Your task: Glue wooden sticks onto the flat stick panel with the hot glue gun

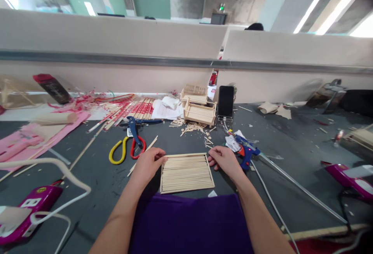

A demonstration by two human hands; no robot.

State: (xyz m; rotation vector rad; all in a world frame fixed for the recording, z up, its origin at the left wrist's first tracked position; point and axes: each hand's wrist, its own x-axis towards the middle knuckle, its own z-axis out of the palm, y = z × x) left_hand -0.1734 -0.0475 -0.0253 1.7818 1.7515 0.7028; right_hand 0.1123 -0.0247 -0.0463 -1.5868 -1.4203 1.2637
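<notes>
A flat panel of pale wooden sticks (186,172) lies on the dark grey table (116,184) in front of me. My left hand (148,165) rests at its left edge, fingers curled with the tips pressed on the top left corner. At the panel's right edge, my right hand (223,160) curls its fingers against the upper right corner. Both hands pinch the panel's sides. A purple cloth (189,223) covers my lap below the panel.
Yellow and red handled cutters (128,145) lie left of the panel, a blue glue gun (246,153) right of it. Two small stick crates (199,110) and a black phone (226,100) stand behind. Loose chopsticks (136,108), pink power strips (32,203) and cables surround.
</notes>
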